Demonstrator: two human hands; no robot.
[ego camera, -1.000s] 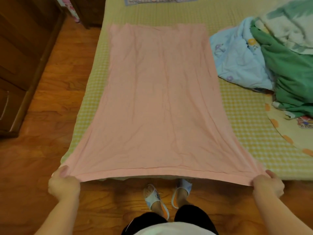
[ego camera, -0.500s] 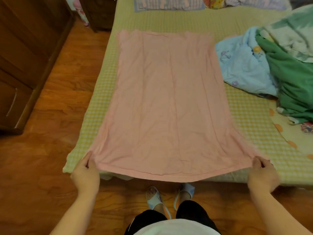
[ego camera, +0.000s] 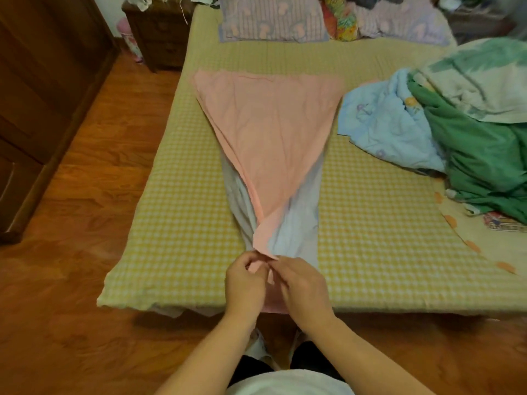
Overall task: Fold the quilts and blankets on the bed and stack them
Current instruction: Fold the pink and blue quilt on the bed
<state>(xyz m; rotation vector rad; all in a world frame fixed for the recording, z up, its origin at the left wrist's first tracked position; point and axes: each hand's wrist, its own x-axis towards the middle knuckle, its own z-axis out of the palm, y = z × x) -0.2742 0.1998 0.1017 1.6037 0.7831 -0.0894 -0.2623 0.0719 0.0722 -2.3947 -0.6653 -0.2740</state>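
A pink blanket (ego camera: 271,129) with a pale grey underside lies along the middle of the bed (ego camera: 182,212), wide at its far end and drawn to a point at the near edge. My left hand (ego camera: 245,283) and my right hand (ego camera: 302,286) are side by side at that point, each gripping a near corner of the pink blanket. A crumpled light blue quilt (ego camera: 390,124), a green blanket (ego camera: 482,163) and a pale green-and-white quilt (ego camera: 482,81) are heaped on the right side of the bed.
Pillows (ego camera: 273,21) lie across the head of the bed. A wooden nightstand (ego camera: 159,32) stands at the far left corner, a dark wardrobe (ego camera: 42,89) along the left. The wooden floor (ego camera: 71,280) runs beside and in front of the bed.
My hands have come together from the blanket's two sides to the middle, bringing the near corners with them. The flat rectangle is now a triangle with its grey underside showing.
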